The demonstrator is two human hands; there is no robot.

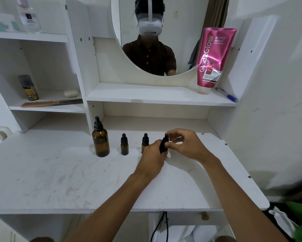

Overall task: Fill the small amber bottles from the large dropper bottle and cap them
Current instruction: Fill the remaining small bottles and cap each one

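The large dropper bottle point(100, 141), amber glass with a black dropper cap on, stands upright at the left end of a row on the tabletop point(59, 172). To its right, the first small bottle point(124, 147) and second small bottle point(144, 140) stand upright and capped, the second partly hidden. At the right end, the third small bottle point(164, 145) is gripped round its body by the left hand point(153, 155), while the right hand point(186, 145) pinches its black cap.

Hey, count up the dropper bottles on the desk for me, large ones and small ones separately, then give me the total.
Large amber dropper bottle: 1
Small amber dropper bottles: 3 (free-standing bottle, half-hidden bottle, held bottle between left hand and right hand)
Total: 4
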